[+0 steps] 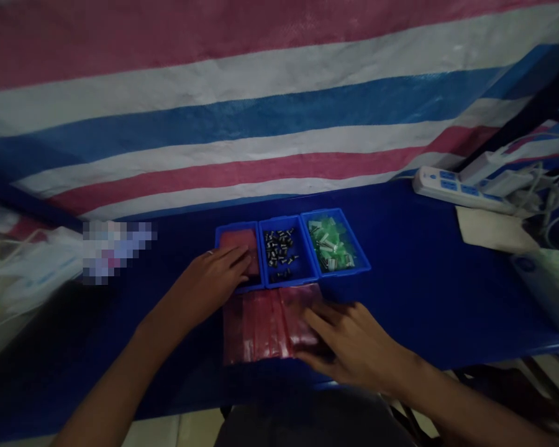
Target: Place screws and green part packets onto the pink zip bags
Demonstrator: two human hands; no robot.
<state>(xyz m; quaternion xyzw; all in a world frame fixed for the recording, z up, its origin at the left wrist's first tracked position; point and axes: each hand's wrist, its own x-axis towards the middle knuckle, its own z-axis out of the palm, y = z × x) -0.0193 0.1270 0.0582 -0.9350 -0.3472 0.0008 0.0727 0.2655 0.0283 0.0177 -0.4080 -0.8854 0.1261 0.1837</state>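
Note:
Three blue bins stand side by side on the blue table. My left hand (223, 267) reaches over the left bin (217, 234), its fingers lying on a stack of red plastic bags (238, 238) inside. Small black screw-like parts (279, 247) are in the middle bin (304, 264). Green clear packets (328, 239) with pale pieces fill the right bin (361, 256). In front of the bins, several red plastic bags (263, 326) lie overlapping in a row. My right hand (347, 338) rests at the rightmost bag, fingers stretched across it and thumb apart, slightly blurred.
A white power strip (451, 185) with plugs and cables lies at the back right, beside a beige flat piece (491, 230). White plastic packaging (41, 264) sits at the left. A striped tarp (242, 112) hangs behind the table. The table's front edge is close to my body.

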